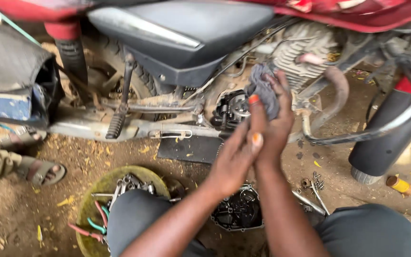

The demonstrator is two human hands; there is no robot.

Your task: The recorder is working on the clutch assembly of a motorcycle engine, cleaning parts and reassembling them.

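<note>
Your right hand point(274, 119) closed round crumpled grey rag point(262, 88), pressed at open motorcycle engine side point(234, 109). Left hand point(236, 159) loosely open, empty, resting on right wrist. Looks like wipe-down; next needs firm pressure.

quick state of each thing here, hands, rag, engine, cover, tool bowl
right hand: pressing a grey rag against the engine
left hand: open, resting against the right wrist
engine side: cover off, parts exposed
engine cover: lying on the dirt
tool bowl: holding pliers and wrenches
</note>
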